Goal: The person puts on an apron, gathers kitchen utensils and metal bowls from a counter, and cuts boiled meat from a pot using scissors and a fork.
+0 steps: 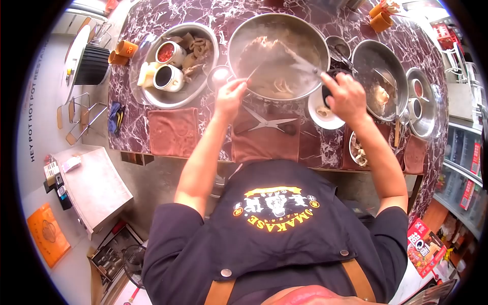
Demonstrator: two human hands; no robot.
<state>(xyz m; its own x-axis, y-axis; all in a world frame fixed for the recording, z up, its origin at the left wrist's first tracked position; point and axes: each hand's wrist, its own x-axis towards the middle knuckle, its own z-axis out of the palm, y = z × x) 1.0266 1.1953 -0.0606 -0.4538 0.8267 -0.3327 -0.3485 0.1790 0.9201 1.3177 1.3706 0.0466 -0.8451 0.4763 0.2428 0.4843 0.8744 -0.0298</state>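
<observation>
A wide steaming pan (279,94) of cloudy broth stands at the top middle, with a dark piece of food (267,48) lifted over it. My left hand (231,99) pinches a thin metal utensil at the pan's lower left rim. My right hand (346,96) is closed round the handle of a metal tool (304,63) that reaches over the broth; steam blurs where its tip meets the food. Below the pan, open scissors (269,123) lie on a brown cloth (264,145). Under my right hand is a white bowl (325,121) with some food.
Left of the pan is a large metal tray (212,76) with jars and food. A second pan (361,56) and a smaller tray (432,119) stand right. Brown cups (381,22), more cloths (173,132) and a food plate (356,152) are on the marble table (218,15).
</observation>
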